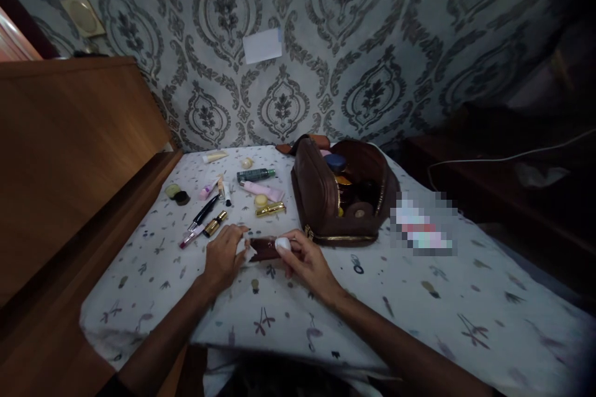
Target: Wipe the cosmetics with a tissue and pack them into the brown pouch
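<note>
Low over the front of the table, my left hand (226,256) and my right hand (305,260) grip opposite ends of a small dark-brown tube-like container (264,249). Its right end has a white rounded piece (282,244) under my right thumb. Something whitish shows at the left end, by my left fingertips; its exact kind is unclear. Just beyond my left hand lie a gold lipstick tube (215,223), a pinkish lipstick (192,236) and a black pen-like tube (203,213). A brown zippered bag (321,183) stands unzipped behind my right hand, with several cosmetics inside.
Farther back on the patterned cloth (195,316) are a green bottle (256,175), a pink tube (262,190), a gold tube (270,209) and a round green-lidded jar (172,190). A wooden panel (79,155) borders the left; a blurred-out item (423,224) lies right.
</note>
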Tool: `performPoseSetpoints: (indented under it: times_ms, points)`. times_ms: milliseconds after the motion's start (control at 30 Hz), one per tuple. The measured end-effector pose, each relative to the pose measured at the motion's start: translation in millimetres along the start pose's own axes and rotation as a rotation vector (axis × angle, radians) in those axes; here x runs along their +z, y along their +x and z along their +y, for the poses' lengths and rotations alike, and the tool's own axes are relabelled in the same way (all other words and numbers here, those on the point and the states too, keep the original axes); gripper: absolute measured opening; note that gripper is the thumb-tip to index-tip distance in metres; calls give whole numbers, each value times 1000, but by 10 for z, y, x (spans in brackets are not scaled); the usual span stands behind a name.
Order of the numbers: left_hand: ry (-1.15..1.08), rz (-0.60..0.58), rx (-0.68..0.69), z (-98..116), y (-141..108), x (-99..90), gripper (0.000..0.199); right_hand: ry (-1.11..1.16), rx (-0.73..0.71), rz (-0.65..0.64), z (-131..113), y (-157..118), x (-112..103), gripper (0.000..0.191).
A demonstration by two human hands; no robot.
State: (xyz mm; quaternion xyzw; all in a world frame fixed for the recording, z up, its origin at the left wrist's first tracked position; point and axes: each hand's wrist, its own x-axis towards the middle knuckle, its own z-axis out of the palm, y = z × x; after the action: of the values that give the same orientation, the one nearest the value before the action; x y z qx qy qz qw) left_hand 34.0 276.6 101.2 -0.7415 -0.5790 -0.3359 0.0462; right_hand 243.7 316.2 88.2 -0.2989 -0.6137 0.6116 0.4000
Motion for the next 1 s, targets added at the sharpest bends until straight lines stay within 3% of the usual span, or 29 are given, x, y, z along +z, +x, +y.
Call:
performPoseSetpoints:
  times_ms: [200, 433, 600, 767, 1000]
  points:
    - [9, 37, 73, 150, 84, -38, 29, -52, -23, -2, -5, -26, -5, 34]
    - [83, -88, 287, 344, 136, 72, 30, -80, -67, 15, -12, -27, -22, 35]
    - [150, -146, 389, 281, 186, 163, 45, -37, -20, 10, -85, -33, -20, 40]
    - [143, -183, 361, 127, 163, 175, 53, -81, -29, 59, -86, -25, -16, 41]
    - [97, -299, 163, -49, 36, 215, 48, -180, -61, 147, -17, 10, -45, 38]
